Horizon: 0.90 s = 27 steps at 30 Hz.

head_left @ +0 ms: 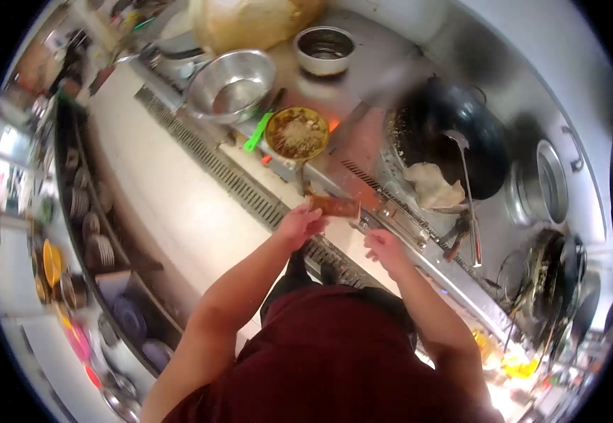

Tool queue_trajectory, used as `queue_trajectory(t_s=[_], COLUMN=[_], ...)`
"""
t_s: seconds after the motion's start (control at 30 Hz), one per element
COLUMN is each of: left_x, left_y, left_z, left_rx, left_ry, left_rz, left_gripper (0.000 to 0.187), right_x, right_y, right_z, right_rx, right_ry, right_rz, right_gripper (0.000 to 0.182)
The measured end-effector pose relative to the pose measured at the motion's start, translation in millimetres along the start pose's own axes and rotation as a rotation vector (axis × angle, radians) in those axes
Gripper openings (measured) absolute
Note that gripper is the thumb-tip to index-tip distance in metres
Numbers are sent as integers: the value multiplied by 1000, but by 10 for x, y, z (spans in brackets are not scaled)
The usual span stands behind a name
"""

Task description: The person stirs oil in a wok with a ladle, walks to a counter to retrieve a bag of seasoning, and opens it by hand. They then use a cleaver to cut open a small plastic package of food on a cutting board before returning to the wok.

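Stainless-steel kitchen counter [363,63] fills the background. At its near edge the left hand [301,224] is closed on the end of a flat brown rectangular slab [334,206], whose long axis runs sideways towards the right hand [385,247]. That hand is held just beside it, fingers loosely curled, apart from the slab. Farther out, a round yellow-rimmed bowl of crumbly brown food [296,132] is seen, with a black wok [454,134] to the right.

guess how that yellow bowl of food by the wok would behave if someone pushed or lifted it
The yellow bowl looks wide and low, so it would probably slide rather than tip. It appears filled nearly to the rim, so likely fairly heavy, and a quick lift might spill. It sits on a steel counter, which is probably slick.
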<state>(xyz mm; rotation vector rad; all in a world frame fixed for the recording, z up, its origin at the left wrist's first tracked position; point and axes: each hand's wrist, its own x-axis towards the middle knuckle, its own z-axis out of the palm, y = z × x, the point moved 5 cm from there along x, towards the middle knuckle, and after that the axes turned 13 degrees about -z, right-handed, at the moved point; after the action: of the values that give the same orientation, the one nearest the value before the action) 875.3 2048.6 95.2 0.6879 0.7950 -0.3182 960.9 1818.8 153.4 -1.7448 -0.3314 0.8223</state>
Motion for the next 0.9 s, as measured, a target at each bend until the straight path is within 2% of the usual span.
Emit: queue_trajectory(t_s=[0.1, 0.17, 0.2, 0.27, 0.3, 0.33, 0.4, 0.43, 0.47, 0.5, 0.53, 0.57, 0.6, 0.63, 0.67, 0.7, 0.73, 0.77, 0.83, 0.9], left_x=[830, 1190, 1304, 1470, 1479, 1452, 1278, 1400, 1312, 1201, 1080, 996, 923, 861, 792, 716, 678, 734, 979, 1185], left_y=[277, 409, 439, 571, 639, 647, 925, 894, 935, 951, 958, 942, 890, 837, 855, 898, 951, 1050, 1238, 1309], left_z=[-13, 13, 30, 22, 42, 78, 184, 61, 128, 126, 129, 138, 91, 48, 7, -113, -234, -374, -607, -734], left_rx=[-19, 5, 20, 403, 650, 665, 1387, 1400, 1406, 1321, 1234, 1238, 935, 634, 637, 289, -60, -54, -401, -395], left_ry=[-110, 2, -19, 163, 275, 253, 529, 512, 505, 529, 554, 550, 481, 405, 402, 405, 399, 392, 92, 103], left_rz=[-54, -135, -158, -126, 9, 2, 454, 293, 299, 216, 133, 137, 76, 15, 21, 56, 87, 87, 121, 113], left_gripper=[19, 21, 21, 19, 31, 31, 48, 63, 63, 54, 48, 48, 46, 44, 44, 44, 44, 44, 38, 35], right_x=[-247, -461, -515, -605, -628, -642, -617, -567, -539, -522, -475, -449, -459, -446, -431, -438, -457, -485, -533, -445], right_y=[-121, -227, -277, -413, -483, -557, -1043, -1177, -1271, -1231, -1087, -976, -924, -765, -660, -680, -753, -830, -1122, -1248], right_z=[-258, -420, -466, -615, -714, -792, -1013, -1114, -1213, -1369, -1561, -1722, -1859, -2006, -2046, -2069, -2033, -1974, -1823, -1747], right_rx=[100, 102, 103, -40, -156, -158, -882, -1174, -1467, -1468, -1541, -1606, -1605, -1386, -1159, -1158, -1031, -902, -884, -865], right_ry=[178, 343, 375, 485, 546, 572, 740, 772, 790, 797, 742, 684, 693, 567, 442, 449, 431, 413, 370, 326], right_rz=[93, 168, 180, 73, -47, -38, -286, -316, -339, -333, -174, -16, -18, 135, 276, 274, 280, 287, 264, 238], right_gripper=[26, 25, 25, 23, 21, 21, 26, 34, 43, 43, 51, 60, 60, 63, 66, 66, 64, 63, 60, 58])
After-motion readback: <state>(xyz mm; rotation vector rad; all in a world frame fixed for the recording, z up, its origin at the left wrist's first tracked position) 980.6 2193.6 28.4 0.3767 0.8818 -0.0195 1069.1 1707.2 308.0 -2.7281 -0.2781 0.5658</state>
